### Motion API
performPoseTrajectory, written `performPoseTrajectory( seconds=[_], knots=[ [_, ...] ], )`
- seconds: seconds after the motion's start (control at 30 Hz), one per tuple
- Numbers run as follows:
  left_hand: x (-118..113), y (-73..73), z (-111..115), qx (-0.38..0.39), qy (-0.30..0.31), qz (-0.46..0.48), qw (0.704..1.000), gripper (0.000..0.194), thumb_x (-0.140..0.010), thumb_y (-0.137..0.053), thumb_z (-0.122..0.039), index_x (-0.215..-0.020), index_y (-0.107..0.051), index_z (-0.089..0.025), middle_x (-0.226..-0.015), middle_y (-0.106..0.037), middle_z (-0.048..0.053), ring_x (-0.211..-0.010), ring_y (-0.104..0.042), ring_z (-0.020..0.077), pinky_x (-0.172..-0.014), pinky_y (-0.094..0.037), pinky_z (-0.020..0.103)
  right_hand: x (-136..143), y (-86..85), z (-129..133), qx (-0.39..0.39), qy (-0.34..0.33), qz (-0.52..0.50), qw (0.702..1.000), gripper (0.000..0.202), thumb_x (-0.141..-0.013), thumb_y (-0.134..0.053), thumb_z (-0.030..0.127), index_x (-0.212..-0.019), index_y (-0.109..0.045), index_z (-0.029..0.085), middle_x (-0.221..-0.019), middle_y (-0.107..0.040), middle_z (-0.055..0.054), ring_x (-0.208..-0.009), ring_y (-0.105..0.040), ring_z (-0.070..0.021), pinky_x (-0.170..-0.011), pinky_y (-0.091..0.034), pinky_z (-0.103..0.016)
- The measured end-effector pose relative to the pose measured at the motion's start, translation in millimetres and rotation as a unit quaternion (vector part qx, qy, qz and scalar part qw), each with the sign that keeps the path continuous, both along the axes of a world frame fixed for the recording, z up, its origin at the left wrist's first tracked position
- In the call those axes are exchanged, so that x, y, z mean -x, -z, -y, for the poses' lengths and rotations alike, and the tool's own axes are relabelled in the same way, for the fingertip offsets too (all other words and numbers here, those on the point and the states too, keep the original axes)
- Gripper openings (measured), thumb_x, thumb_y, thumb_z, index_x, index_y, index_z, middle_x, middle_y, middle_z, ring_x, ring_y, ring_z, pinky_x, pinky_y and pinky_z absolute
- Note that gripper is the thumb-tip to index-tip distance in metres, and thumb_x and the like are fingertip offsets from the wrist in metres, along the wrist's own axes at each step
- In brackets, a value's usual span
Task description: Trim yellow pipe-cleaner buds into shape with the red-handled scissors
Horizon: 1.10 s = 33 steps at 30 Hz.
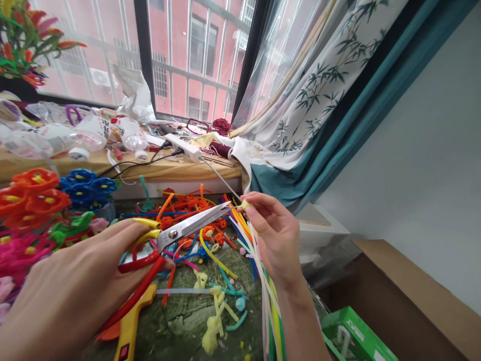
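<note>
By the window [144, 55], flowers [80, 189] at frame left look finished, while the left hand [86, 265] grips scissors [180, 231] and the right hand [280, 235] pinches a yellow piece [244, 204], apparently unfinished.

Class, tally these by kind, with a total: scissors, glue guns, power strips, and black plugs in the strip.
Red-and-yellow-handled metal scissors: 1
Yellow plastic glue gun with a red switch: 1
Long white plastic power strip: 1
Black plugs in the strip: 2
Total: 5

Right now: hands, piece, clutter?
Left hand holds scissors, tips by yellow piece. Right hand pinches that piece. Loose pipe cleaners crowd the table below.
</note>
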<state>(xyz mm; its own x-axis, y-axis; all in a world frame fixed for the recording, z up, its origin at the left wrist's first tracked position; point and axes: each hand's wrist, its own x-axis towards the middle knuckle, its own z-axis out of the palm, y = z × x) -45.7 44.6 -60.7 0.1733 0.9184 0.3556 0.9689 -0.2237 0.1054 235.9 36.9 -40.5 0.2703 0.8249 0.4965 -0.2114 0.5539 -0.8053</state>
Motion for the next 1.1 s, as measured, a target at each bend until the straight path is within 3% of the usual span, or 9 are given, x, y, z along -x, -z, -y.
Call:
performPoseTrajectory(
  seconds=[0.1,0.33,0.57,0.73,0.87,1.1],
  knots=[
    [1.1,0.1,0.8,-0.03,-0.014,-0.062,0.998,0.047,-0.099,-0.032,-0.059,-0.122,-0.069,-0.04,-0.086,-0.082,0.005,-0.074,-0.079,0.0381,-0.056,-0.038,0.035,-1.7,0.2,1.0,-0.01,-0.004,0.004,1.0,0.019,-0.088,-0.085,0.019,-0.104,-0.084,0.031,-0.108,-0.084,-0.001,-0.1,-0.075,-0.0171,-0.094,-0.06,-0.029],
    [4.2,5.6,-1.0,-0.051,0.002,-0.068,0.996,0.042,-0.098,-0.038,-0.052,-0.122,-0.071,-0.046,-0.079,-0.083,0.002,-0.068,-0.079,0.0351,-0.056,-0.037,0.033,-0.5,-4.0,5.9,-0.021,-0.02,0.028,0.999,0.016,-0.092,-0.083,0.021,-0.106,-0.083,0.03,-0.114,-0.084,-0.002,-0.104,-0.079,-0.0215,-0.102,-0.063,-0.04],
    [1.3,8.9,-1.6,-0.09,0.029,-0.056,0.994,0.04,-0.093,-0.045,-0.049,-0.118,-0.075,-0.052,-0.075,-0.083,-0.003,-0.066,-0.079,0.0317,-0.052,-0.031,0.03,0.0,-3.8,7.1,-0.026,-0.012,0.048,0.998,0.015,-0.094,-0.08,0.02,-0.104,-0.082,0.029,-0.112,-0.082,-0.003,-0.108,-0.078,-0.0246,-0.091,-0.069,-0.041],
    [2.9,10.9,-2.6,-0.049,0.029,-0.044,0.997,0.038,-0.092,-0.048,-0.049,-0.117,-0.077,-0.054,-0.084,-0.085,-0.004,-0.075,-0.08,0.03,-0.052,-0.032,0.03,1.2,-3.0,7.1,-0.047,-0.008,0.046,0.998,0.016,-0.094,-0.08,0.016,-0.101,-0.083,0.03,-0.109,-0.082,-0.002,-0.104,-0.078,-0.0226,-0.096,-0.066,-0.041],
    [4.3,9.1,-1.1,-0.028,0.037,-0.019,0.999,0.039,-0.092,-0.047,-0.049,-0.116,-0.077,-0.055,-0.086,-0.086,-0.004,-0.078,-0.08,0.0298,-0.054,-0.037,0.03,2.1,-2.8,7.1,-0.065,-0.007,0.048,0.997,0.019,-0.094,-0.079,0.013,-0.098,-0.084,0.031,-0.106,-0.082,-0.001,-0.102,-0.077,-0.0204,-0.091,-0.066,-0.035],
    [-3.1,5.2,0.5,0.011,0.034,0.013,0.999,0.038,-0.092,-0.049,-0.054,-0.113,-0.08,-0.05,-0.086,-0.085,-0.002,-0.081,-0.08,0.0293,-0.057,-0.043,0.029,4.8,-4.8,9.4,-0.061,-0.003,0.044,0.997,0.021,-0.094,-0.078,0.012,-0.098,-0.084,0.032,-0.105,-0.081,0.0,-0.101,-0.077,-0.0201,-0.092,-0.066,-0.036]
  ],
)
